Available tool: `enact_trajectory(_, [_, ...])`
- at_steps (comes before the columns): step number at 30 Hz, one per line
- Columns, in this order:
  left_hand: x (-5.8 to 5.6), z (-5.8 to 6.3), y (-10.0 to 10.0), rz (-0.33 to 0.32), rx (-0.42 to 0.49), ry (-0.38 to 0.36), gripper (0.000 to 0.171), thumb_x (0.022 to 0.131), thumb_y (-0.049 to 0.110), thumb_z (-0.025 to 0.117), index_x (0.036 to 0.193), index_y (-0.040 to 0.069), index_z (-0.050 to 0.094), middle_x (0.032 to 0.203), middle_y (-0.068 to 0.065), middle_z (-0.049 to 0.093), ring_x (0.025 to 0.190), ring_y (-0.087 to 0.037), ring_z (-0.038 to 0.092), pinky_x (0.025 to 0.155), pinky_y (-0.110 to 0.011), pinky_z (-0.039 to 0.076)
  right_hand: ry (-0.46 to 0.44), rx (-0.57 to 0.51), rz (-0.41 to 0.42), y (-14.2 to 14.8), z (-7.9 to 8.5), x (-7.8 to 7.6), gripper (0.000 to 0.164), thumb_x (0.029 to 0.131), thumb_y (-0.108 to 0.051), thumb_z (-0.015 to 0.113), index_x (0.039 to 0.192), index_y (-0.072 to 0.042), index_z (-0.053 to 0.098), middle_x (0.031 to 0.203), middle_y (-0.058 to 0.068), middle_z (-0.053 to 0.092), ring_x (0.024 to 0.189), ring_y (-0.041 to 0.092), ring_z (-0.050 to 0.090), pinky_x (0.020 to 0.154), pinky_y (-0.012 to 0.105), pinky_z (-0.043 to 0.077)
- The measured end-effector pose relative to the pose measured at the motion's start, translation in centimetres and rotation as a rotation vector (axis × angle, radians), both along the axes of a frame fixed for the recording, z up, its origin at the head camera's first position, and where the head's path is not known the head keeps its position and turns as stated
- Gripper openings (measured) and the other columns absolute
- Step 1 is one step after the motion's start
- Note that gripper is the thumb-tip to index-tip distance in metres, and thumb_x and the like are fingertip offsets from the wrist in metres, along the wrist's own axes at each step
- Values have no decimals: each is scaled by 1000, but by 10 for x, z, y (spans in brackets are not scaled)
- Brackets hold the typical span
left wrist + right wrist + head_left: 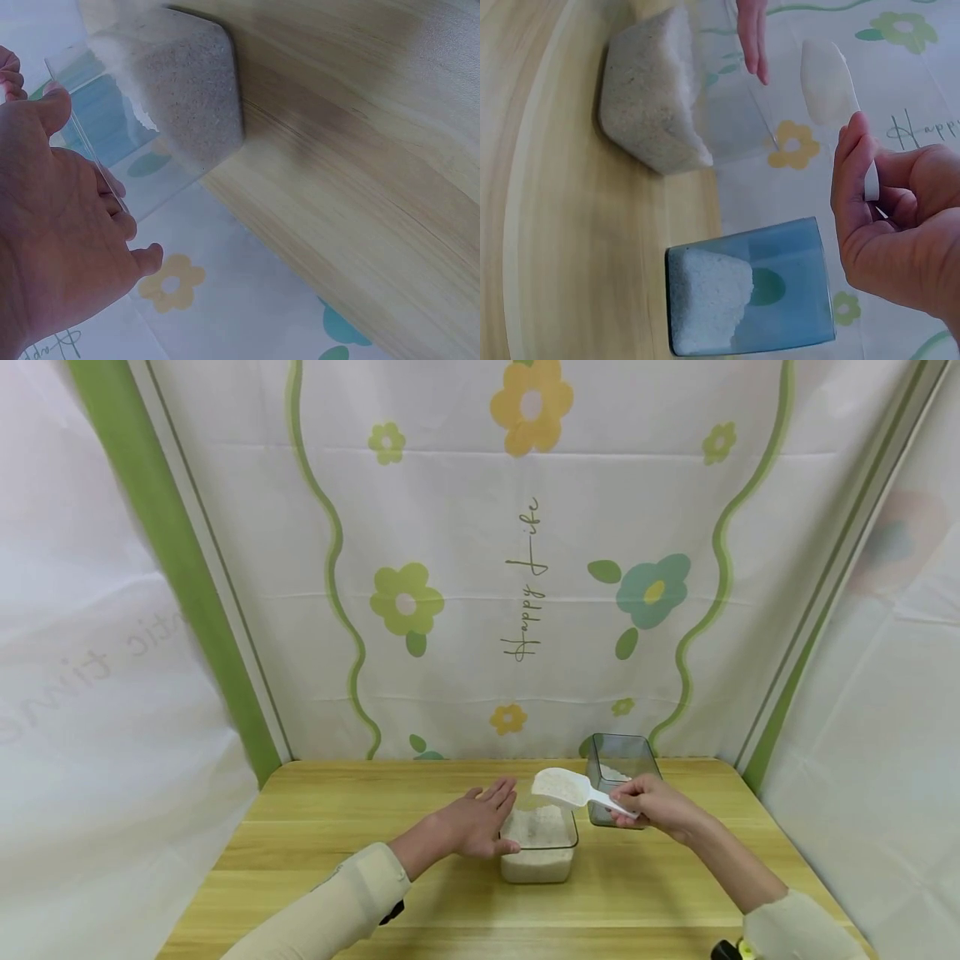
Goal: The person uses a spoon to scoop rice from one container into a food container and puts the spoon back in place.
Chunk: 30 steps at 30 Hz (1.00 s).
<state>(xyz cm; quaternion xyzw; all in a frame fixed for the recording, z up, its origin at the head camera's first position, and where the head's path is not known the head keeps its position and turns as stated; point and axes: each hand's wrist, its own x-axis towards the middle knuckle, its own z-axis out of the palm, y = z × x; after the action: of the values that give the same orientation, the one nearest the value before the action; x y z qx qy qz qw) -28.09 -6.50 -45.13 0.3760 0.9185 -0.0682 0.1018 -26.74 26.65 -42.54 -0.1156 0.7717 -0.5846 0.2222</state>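
My right hand pinches the handle of a white scoop. Pale grains, perhaps rice, lie in the scoop's bowl, which hangs over a clear square container. More of these grains fill the lower part of that container, heaped unevenly in the right wrist view. With its fingers fairly straight, my left hand lies along the container's left rim; the thumb and fingertips meet the edge in the left wrist view. Behind the right hand stands a blue-grey see-through container with white grains at its bottom.
Both containers stand on a light wood table. A white curtain with printed flowers rises behind the table's far edge, and more curtain hangs at both sides. A black and yellow object shows beside the right sleeve.
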Motion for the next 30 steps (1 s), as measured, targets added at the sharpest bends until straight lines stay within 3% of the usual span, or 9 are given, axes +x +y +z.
enact_trajectory(6, [2, 2, -1, -2, 2, 2, 84, 100, 66, 33, 161, 11, 15, 170, -5, 3, 157, -18, 5, 123, -44, 25, 5, -9, -17, 15, 5, 1, 32, 105, -6, 46, 117, 19, 61, 85, 1, 68, 73, 4, 65, 68, 19, 56])
enact_trajectory(20, [3, 1, -2, -1, -5, 7, 85, 100, 68, 31, 162, 12, 14, 170, -5, 1, 157, -18, 5, 123, -43, 25, 35, -3, -74, 49, 13, -3, 41, 105, -3, 40, 127, 33, 41, 86, -4, 69, 77, 2, 66, 68, 16, 54])
enact_trajectory(30, [4, 1, -2, 8, 12, -11, 86, 99, 68, 32, 162, 12, 14, 170, -4, 1, 157, -17, 4, 123, -43, 25, 19, 21, -192, 69, 15, -7, 40, 105, -6, 46, 127, 27, 49, 85, -3, 71, 76, 1, 67, 66, 15, 54])
